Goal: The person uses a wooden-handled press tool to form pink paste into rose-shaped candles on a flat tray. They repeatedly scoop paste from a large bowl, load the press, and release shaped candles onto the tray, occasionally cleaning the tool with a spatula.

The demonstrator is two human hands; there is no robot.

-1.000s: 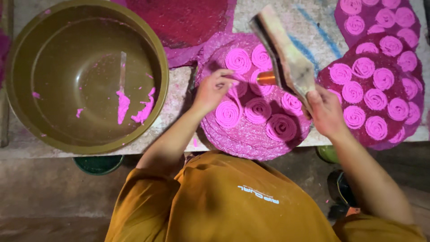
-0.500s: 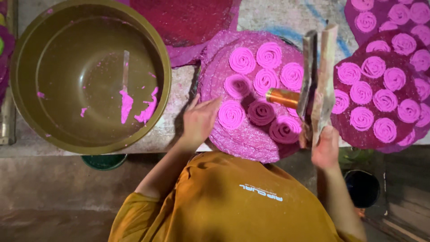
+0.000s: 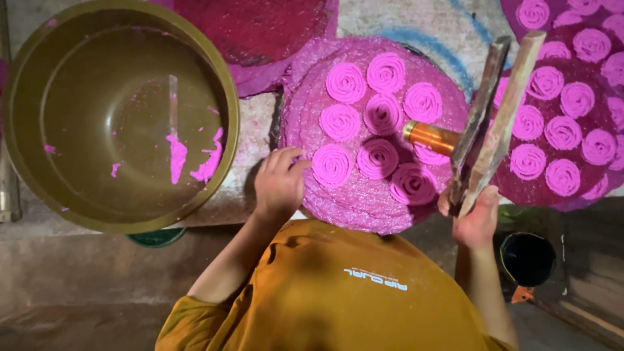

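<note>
Wooden press [image 3: 497, 117] stands clenched in right hand [image 3: 478, 218]; left hand [image 3: 279, 182] rests released beside spirals [image 3: 331, 164].

Big bowl [image 3: 117, 117] on the left, round mat [image 3: 364, 208] with spirals [image 3: 344, 83] in the middle, wooden press [image 3: 494, 117] between it and another mat [image 3: 520, 188] on the right.

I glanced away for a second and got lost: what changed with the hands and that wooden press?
The right hand lifted the wooden press off the round pink mat and swung it upright, gripping its handle ends. The left hand slid back from the pink spirals to the mat's near edge. The big brown bowl and the filled mat on the right stayed as they were.
</note>
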